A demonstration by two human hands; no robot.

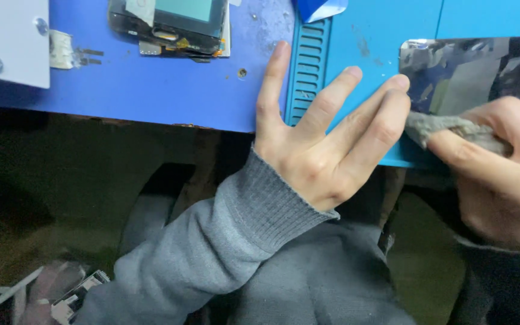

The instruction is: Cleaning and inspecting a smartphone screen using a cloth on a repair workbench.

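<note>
The left hand [320, 144] lies flat with fingers spread, its grip released, fingertips pressing the left edge of a shiny reflective panel [470, 75] on the light blue mat [368, 54]. The right hand [501, 174] has its grip pinched on a grey cloth [452, 129] touching the panel's lower edge, while a dismantled black device [170, 24] sits well apart on the blue desk [151, 84]

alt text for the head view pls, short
The right hand rubs a grey cloth on a shiny reflective panel, which the left hand steadies on a teal work mat; a dismantled phone lies beyond.
</note>
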